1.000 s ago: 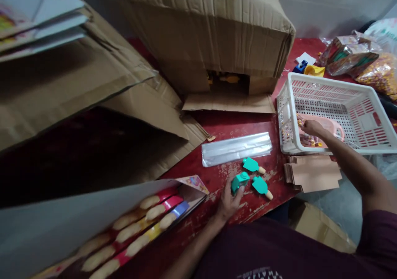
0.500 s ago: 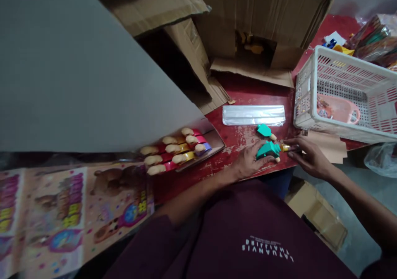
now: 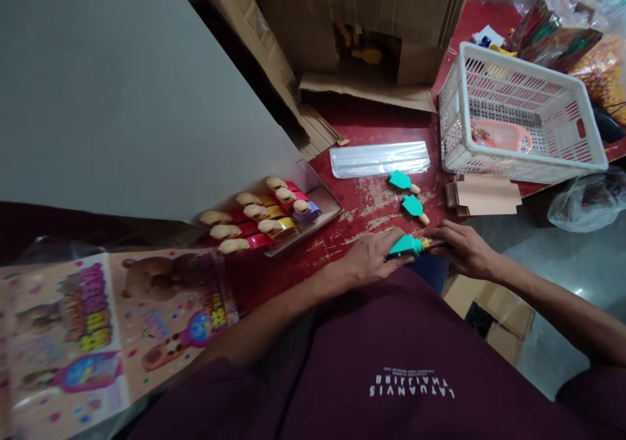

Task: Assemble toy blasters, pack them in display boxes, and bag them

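A: Where is the teal part (image 3: 403, 247)?
B: We locate it at the near edge of the table (image 3: 381, 120), close in front of the torso, between the two hands.

A: State of the left hand (image 3: 369, 257)?
B: We find its fingers and thumb closed around the teal part, gripping it from the left, with the narrower end pointing right.

A: And the right hand (image 3: 464, 248)?
B: We find its fingers drawn together in a pinch on a small piece (image 3: 427, 243) with a yellow end. That end meets the narrow end of the teal part; we cannot tell whether it is seated inside.

A: Which items lie nearest?
B: We list two teal bars (image 3: 401, 180) with beige sticks, flat on the table just beyond the hands, one behind the other. Behind them lie clear sleeves (image 3: 379, 159).

A: Right side?
B: We note a white crate (image 3: 538, 161) containing a pink tray (image 3: 508, 135); folded card (image 3: 489, 194) lies against its near side.

A: Left side?
B: We note an open box (image 3: 313, 231) with rows of beige-ended parts (image 3: 235, 246), and a printed sheet (image 3: 176, 322) nearer the left arm.
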### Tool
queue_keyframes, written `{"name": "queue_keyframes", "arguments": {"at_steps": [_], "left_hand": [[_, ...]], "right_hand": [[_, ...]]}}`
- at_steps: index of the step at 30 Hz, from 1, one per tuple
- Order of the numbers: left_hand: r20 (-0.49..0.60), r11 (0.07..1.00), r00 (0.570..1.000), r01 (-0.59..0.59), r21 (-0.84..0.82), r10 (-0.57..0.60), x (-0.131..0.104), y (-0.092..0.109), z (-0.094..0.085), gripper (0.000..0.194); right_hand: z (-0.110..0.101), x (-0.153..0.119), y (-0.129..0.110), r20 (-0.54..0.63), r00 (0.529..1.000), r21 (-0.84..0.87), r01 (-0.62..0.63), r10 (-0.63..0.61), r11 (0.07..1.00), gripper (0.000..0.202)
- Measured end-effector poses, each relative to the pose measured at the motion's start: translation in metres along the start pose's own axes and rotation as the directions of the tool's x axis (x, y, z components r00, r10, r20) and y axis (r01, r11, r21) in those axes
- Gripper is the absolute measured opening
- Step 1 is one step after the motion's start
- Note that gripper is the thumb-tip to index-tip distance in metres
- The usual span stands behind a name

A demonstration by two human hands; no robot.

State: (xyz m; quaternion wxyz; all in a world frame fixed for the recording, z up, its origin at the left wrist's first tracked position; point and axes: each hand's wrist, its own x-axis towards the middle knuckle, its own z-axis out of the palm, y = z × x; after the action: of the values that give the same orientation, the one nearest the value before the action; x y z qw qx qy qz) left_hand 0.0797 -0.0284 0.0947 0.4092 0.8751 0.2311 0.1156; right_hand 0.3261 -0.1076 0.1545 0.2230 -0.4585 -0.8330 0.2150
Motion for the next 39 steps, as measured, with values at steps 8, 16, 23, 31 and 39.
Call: {"name": "queue_keyframes", "arguments": {"at_steps": [8,16,23,31,39], "left_hand": [[0.105,0.999,0.995,-0.008,0.051,0.002,-0.007,0.01,0.004,0.033],[0.194,0.917,0.972,-0.196,0.348,0.135,-0.003,-0.003,0.017,0.028],[0.181,0.999,0.983,-0.015,0.032,0.009,0.009,-0.013,0.003,0.037],[0.209,0.899,0.965,-0.231,0.373,0.161,0.004,-0.014,0.018,0.027],[0.169,0.997,0.985,0.002,0.08,-0.016,0.006,-0.03,0.014,0.031]], "right_hand": [[0.011,-0.013,-0.004,0.079,0.994,0.183,-0.088,0.075,0.979,0.024],[0.023,-0.016,0.004,0.664,0.583,0.47,-0.813,0.468,0.345,0.054],[0.02,-0.011,0.005,0.13,0.969,0.061,-0.219,0.21,0.974,0.039],[0.031,-0.005,0.005,0.541,0.669,0.494,-0.743,0.509,0.452,0.052],[0.041,-0.013,0.019,0.173,0.942,0.077,-0.303,0.286,0.95,0.044]]}}
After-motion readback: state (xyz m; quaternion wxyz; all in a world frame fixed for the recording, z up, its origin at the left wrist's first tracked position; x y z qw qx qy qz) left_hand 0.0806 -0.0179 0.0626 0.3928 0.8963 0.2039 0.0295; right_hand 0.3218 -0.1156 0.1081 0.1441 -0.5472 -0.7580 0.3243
